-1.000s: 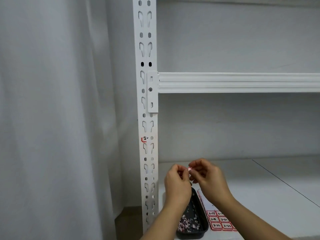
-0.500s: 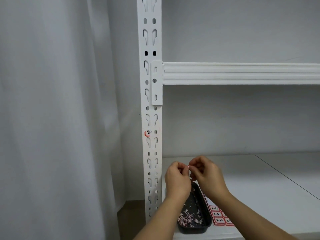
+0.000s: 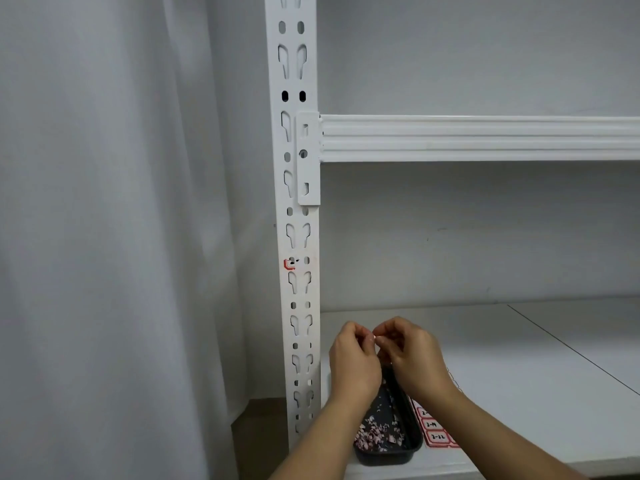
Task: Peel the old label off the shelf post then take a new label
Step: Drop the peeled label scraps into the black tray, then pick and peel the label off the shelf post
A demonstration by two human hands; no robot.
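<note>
White shelf post [image 3: 294, 188] stands tall, a red-edged scrap of old label [image 3: 289, 264] clinging to its left edge. On the lower shelf [image 3: 519, 358], a black tray [image 3: 412, 445] of torn bits, the sheet of new labels [image 3: 435, 432] just right of it. Above the tray, left hand [image 3: 353, 365] and right hand [image 3: 414, 358] meet fingertip to fingertip, fingers curled, both pinching 1 tiny label scrap [image 3: 374, 338].
</note>
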